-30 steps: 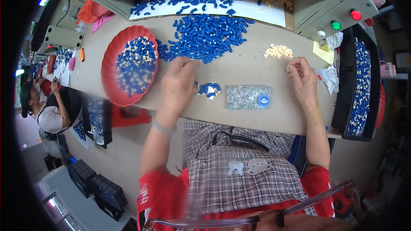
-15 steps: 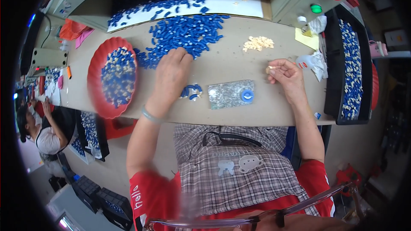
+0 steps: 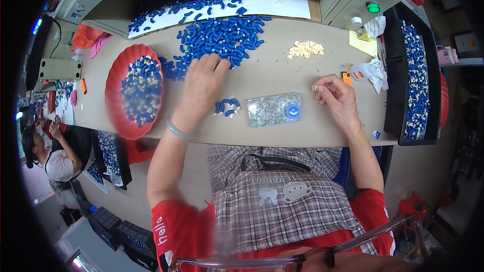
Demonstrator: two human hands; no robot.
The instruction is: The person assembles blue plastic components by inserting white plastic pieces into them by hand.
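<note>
- Blue curved pieces [image 3: 217, 35], seen in the head view, lie heaped against and beyond the left hand [image 3: 202, 81].
- That hand's fingers bend down at the pile's near edge; from where I stand, I can't tell whether they grip one.
- Right hand [image 3: 337, 99]: thumb and fingertips pinched together on a small cream piece [image 3: 316, 88].
- Beyond that pinch, a cream pile [image 3: 305, 49].
- Left of the left hand, a red dish [image 3: 114, 90] of mixed pieces.
- Between the hands, nearer the person, a speckled flat packet [image 3: 264, 110].

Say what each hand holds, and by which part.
Right hand: small cream piece, in a pinch; gripped part too small to tell. Left hand, at the blue pieces: cannot tell, grip hidden.
</note>
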